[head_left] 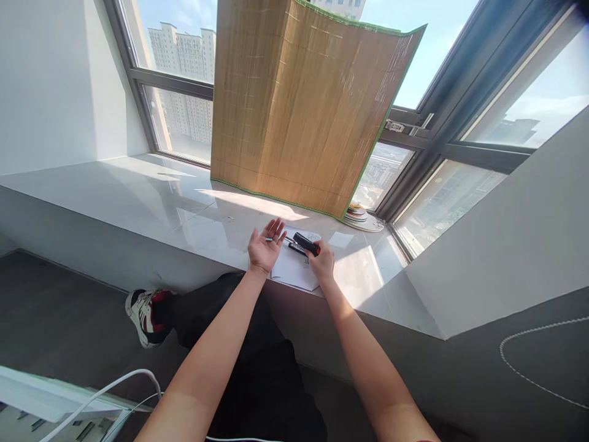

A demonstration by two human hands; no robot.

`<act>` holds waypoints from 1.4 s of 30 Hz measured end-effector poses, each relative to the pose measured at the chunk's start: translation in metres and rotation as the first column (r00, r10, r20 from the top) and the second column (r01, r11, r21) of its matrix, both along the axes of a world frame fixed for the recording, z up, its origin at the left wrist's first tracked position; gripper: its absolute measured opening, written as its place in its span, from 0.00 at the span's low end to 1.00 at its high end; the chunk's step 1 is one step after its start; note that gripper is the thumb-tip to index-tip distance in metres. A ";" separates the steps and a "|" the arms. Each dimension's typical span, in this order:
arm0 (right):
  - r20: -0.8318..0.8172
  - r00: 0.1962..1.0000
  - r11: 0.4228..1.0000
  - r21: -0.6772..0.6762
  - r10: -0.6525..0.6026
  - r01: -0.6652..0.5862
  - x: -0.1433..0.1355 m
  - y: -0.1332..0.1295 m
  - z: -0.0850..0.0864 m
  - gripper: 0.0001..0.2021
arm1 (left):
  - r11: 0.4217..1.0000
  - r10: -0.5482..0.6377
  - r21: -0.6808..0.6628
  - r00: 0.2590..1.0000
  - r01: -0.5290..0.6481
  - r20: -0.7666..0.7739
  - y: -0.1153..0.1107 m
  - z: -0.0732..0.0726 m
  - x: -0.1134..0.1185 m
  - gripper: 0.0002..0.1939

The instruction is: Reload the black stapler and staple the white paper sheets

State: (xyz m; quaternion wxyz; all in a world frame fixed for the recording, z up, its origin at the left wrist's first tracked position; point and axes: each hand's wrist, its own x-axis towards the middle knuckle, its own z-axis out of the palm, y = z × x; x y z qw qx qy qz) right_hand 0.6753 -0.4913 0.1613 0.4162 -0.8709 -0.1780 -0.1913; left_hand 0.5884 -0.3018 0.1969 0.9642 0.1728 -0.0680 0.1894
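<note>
Windows: biggest thing on my feed, wrapping from about 10 to 2 o'clock, towers and sky outside.
Sill: glossy pale ledge running along under the glass, sun patches on it.
Bamboo mat: tan slats, green edging, standing upright in front of the glass at 12 o'clock.
White paper: on the sill by its near edge, 6 o'clock from the mat.
Shoe: white, black and red, down at 8 o'clock from the paper.
Round flat pieces: stacked by the mat's lower corner, 2 o'clock from the paper.
Right hand: grip closed around one end of the stapler.
Left hand: 9 o'clock from the stapler, palm up, grip loose and wide.
Stapler: black, parts spread, over the paper; can't tell if it's touching.
Greenish bit: across the left fingers; ring or loose piece, can't tell.
Silvery specks: on the paper near the right fingertips, too tiny to make out.
</note>
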 end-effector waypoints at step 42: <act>0.405 0.755 0.833 -0.443 0.515 -0.331 -0.049 0.015 0.048 0.12 | 0.975 -0.045 0.215 0.998 0.054 -0.044 -0.012 0.007 -0.006 0.28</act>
